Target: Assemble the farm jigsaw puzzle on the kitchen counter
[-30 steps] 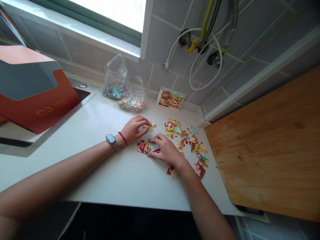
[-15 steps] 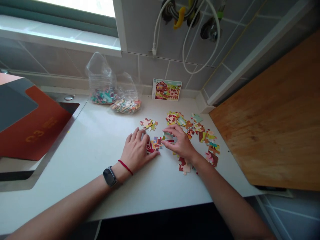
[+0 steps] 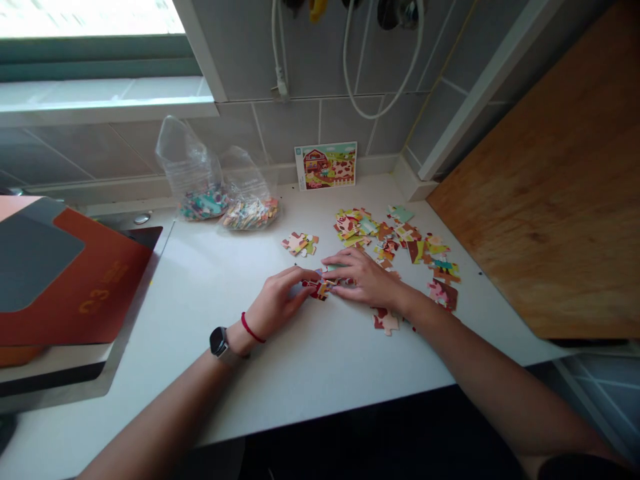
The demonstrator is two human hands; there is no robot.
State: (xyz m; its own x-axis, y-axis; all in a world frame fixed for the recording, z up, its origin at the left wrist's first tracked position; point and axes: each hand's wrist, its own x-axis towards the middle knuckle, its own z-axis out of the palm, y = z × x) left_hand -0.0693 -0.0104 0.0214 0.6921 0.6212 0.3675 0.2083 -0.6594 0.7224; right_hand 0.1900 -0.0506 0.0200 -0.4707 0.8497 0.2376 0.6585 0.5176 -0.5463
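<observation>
Joined puzzle pieces [image 3: 319,291] with red barn parts lie on the white counter between my hands. My left hand [image 3: 284,293], with a red cord and dark watch at the wrist, pinches their left side between thumb and fingers. From the right, my right hand [image 3: 364,279] grips a puzzle piece with a pale green patch [image 3: 331,268] against them; its fingers cover most of it. Just behind lie a few pink and yellow pieces [image 3: 300,244]. A spread of loose puzzle pieces [image 3: 355,225] curves behind and right of my right hand, and a brown-and-pink piece [image 3: 385,320] lies under its wrist.
A farm picture card [image 3: 327,167] leans on the tiled wall. Two clear bags of pieces [image 3: 203,200] [image 3: 250,210] stand at the back left. An orange and grey box [image 3: 65,273] sits over the sink at left. A wooden panel [image 3: 550,200] slants along the right.
My right hand has brought its piece down against the joined pieces. My left hand has gone from lying spread over them to pinching their edge. The view has tilted and shifted.
</observation>
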